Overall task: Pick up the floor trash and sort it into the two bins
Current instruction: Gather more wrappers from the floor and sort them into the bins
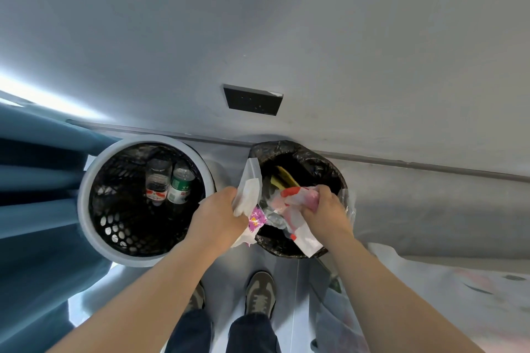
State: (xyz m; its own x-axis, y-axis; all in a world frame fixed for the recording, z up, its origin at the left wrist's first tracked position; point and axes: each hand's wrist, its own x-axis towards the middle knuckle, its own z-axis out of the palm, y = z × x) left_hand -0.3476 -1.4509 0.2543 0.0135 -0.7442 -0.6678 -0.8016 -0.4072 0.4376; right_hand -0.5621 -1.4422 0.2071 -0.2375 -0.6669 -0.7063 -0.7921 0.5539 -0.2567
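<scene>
Two bins stand against the wall. The left bin (86, 209) is a black mesh basket with a grey rim; two plastic bottles (169, 183) lie inside it. The right bin (324, 163) is lined with a black bag and holds a yellow scrap (282, 178). My left hand (218, 215) grips white paper and a pink-and-yellow wrapper (252, 203) at the right bin's left edge. My right hand (327, 209) grips a crumpled red-and-white wrapper bundle (292, 203) over the right bin's opening.
A dark wall plate (252, 100) sits on the grey wall above the bins. Blue curtain folds (37, 180) hang at the left. My two shoes (259, 292) stand on the floor below the bins. Thin plastic sheeting (430, 281) lies at the right.
</scene>
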